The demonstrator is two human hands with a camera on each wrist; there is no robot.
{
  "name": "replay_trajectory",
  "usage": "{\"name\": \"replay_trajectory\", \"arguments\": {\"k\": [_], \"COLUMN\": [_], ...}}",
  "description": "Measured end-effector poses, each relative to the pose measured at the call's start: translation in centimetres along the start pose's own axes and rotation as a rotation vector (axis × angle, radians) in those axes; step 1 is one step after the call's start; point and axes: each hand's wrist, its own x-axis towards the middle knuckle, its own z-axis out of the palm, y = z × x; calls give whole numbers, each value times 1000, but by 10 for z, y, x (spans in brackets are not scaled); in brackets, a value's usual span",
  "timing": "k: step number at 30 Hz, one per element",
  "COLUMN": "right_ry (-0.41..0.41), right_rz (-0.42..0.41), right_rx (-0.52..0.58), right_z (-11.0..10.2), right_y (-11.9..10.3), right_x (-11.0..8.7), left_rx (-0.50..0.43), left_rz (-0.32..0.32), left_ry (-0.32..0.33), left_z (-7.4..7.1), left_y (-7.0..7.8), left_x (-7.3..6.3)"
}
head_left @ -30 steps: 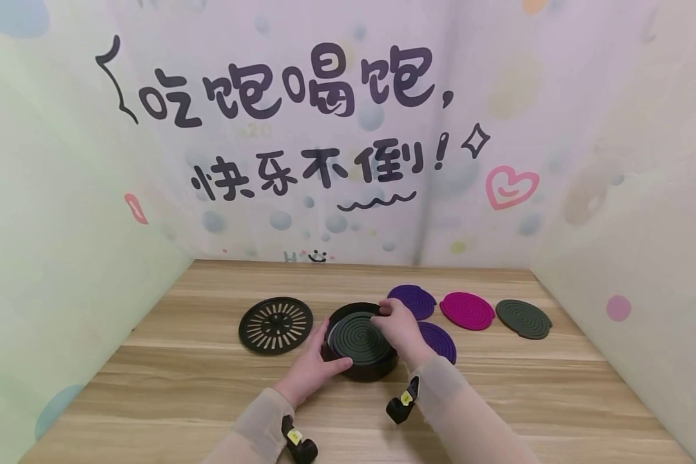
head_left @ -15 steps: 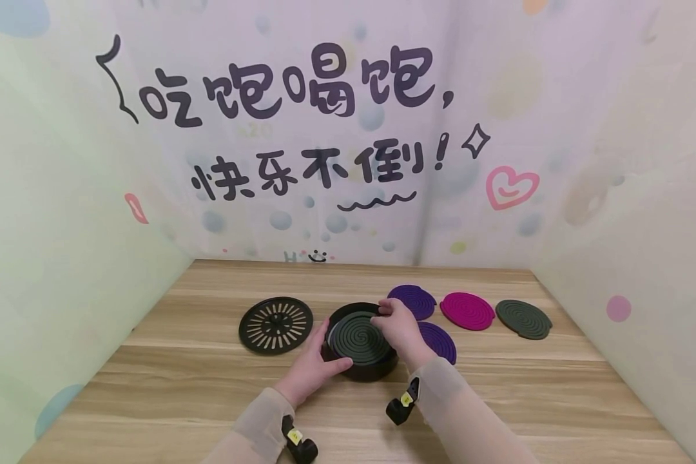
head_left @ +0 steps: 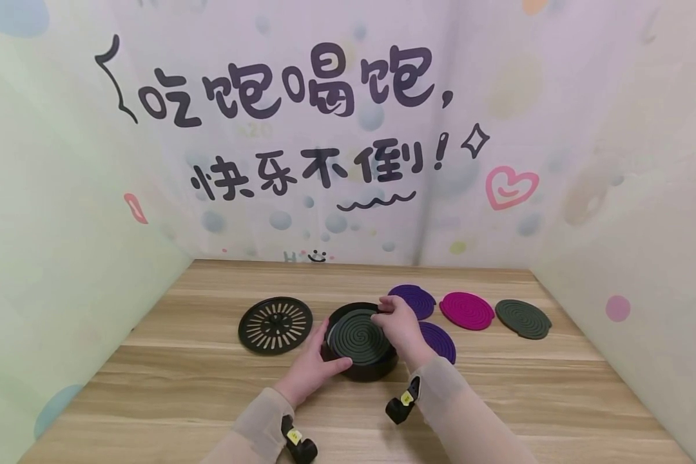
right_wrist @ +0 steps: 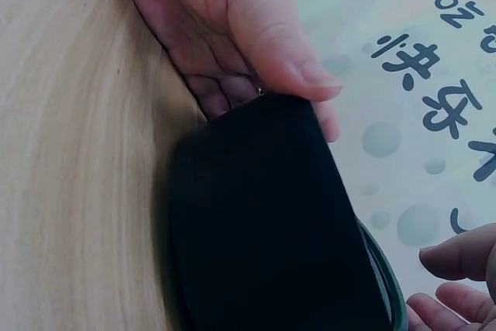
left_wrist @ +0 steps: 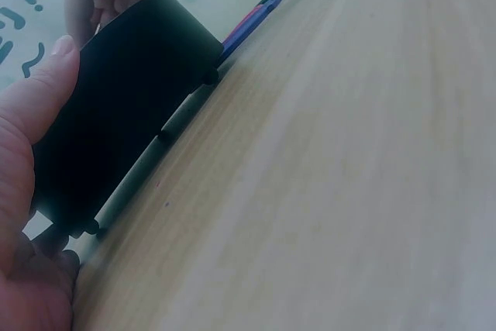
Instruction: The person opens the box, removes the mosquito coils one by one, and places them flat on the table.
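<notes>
A round black holder (head_left: 368, 372) stands on the table in front of me, with a dark green spiral coaster (head_left: 358, 338) lying in its mouth. My left hand (head_left: 309, 372) grips the holder's left side, thumb at the front rim and fingers round the back. In the left wrist view that thumb (left_wrist: 58, 75) rests against the dark wall. My right hand (head_left: 403, 328) is at the far right rim, thumb near the coaster's edge. The right wrist view shows its thumb (right_wrist: 457, 253) and loosely bent fingers (right_wrist: 457, 304) spread apart beside the coaster's raised rim.
A slotted black disc (head_left: 275, 325) lies left of the holder. Right of it lie two purple coasters (head_left: 413, 301), the nearer one partly under my right wrist, then a magenta coaster (head_left: 466, 310) and another dark green coaster (head_left: 524, 319). A patterned wall (head_left: 348, 238) closes the back.
</notes>
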Motion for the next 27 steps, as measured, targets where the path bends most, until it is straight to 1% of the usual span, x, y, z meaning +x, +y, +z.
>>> {"name": "replay_trajectory", "arguments": {"k": [7,11,17,27], "right_ry": [10,8,8,-4], "right_rz": [18,21,28,75], "right_rx": [114,156,178,222], "right_z": [0,-1,0,1], "right_y": [3,4,5,5], "right_x": [2,2,3,3], "left_rx": [-9,-7,-6,-4], "left_rz": [-3,-2,-7,-4], "left_ry": [0,5,8,5], "left_z": [0,1,1,1], "left_y": [-1,-1,-2,-2], "left_x": [0,0,0,0]}}
